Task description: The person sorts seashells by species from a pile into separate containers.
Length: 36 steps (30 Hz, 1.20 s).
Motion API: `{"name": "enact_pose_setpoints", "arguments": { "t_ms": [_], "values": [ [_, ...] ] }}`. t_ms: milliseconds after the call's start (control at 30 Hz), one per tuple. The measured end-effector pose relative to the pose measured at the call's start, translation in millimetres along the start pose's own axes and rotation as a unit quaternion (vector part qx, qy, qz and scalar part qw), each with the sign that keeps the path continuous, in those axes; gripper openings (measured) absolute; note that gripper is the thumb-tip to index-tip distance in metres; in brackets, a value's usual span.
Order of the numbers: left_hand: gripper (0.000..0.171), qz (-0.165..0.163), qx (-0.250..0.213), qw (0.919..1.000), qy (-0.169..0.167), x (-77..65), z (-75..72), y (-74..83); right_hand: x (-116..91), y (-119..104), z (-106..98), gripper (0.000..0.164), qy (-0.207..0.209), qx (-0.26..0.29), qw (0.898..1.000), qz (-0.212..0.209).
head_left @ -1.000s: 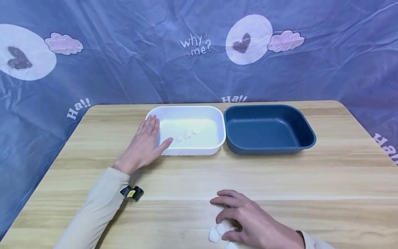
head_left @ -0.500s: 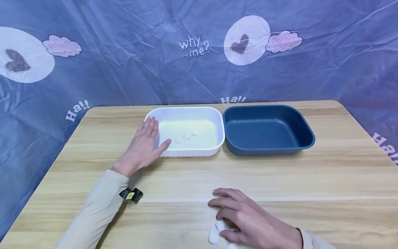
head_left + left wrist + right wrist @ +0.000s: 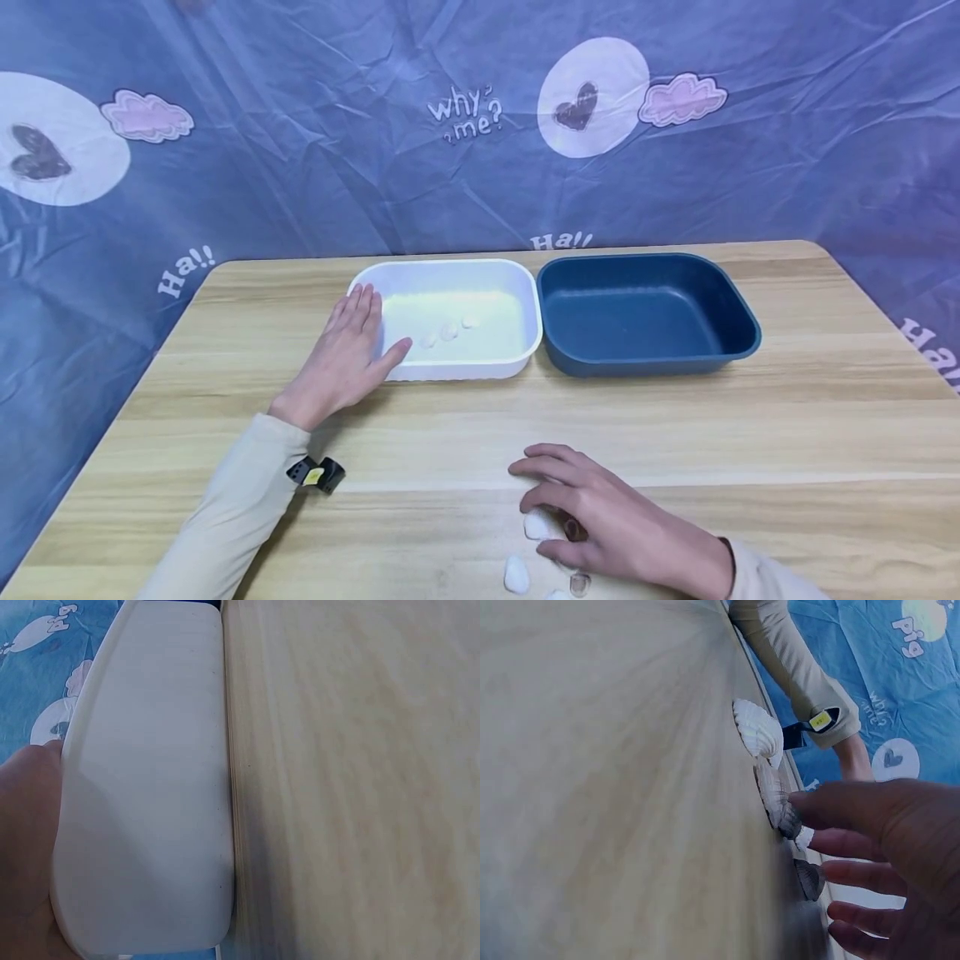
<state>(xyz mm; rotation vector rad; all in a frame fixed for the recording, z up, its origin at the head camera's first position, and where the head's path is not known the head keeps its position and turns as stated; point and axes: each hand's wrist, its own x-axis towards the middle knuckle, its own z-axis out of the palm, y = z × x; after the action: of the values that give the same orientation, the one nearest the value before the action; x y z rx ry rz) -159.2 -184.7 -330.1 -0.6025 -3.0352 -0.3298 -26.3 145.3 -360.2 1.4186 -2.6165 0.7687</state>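
My left hand [image 3: 341,358] rests on the left end of the white basin [image 3: 442,371], fingers straight over the rim and thumb along the front corner. Several pale shells [image 3: 448,332] lie inside on the basin floor. At the front of the table my right hand [image 3: 607,521] hovers over a small group of seashells, fingers spread and slightly bent. Below its fingers are a white shell [image 3: 537,525] and a brown shell [image 3: 574,530]. Another white shell [image 3: 516,575] lies to the left. In the right wrist view the thumb tip comes right at a dark shell [image 3: 789,823] beside a ribbed white shell [image 3: 759,731].
A dark blue basin [image 3: 652,365] stands against the white one, on its right. Both sit at the back of the wooden table [image 3: 420,442]. Behind the table hangs a blue printed cloth [image 3: 337,167]. A black strap device [image 3: 316,474] is on the left sleeve.
My right hand has shifted slightly up and to the right, and brown shells now show beneath it. My left hand stays on the white basin.
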Motion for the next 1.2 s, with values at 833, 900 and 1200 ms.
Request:
{"name": "enact_pose_setpoints", "arguments": {
  "t_ms": [833,900,1200],
  "values": [
    [0.083,-0.003,-0.003,1.0,0.0,-2.4,0.9,2.4,67,14,-49,0.025,0.135,0.046,0.989,-0.044],
    [0.083,-0.003,-0.003,1.0,0.0,-2.5,1.1,2.7,79,21,-54,0.023,0.15,0.042,0.987,-0.034],
    [0.083,-0.003,-0.001,0.9999,0.01,-2.6,1.3,1.6,128,53,-61,0.015,0.123,0.005,0.991,0.049]
  ]
}}
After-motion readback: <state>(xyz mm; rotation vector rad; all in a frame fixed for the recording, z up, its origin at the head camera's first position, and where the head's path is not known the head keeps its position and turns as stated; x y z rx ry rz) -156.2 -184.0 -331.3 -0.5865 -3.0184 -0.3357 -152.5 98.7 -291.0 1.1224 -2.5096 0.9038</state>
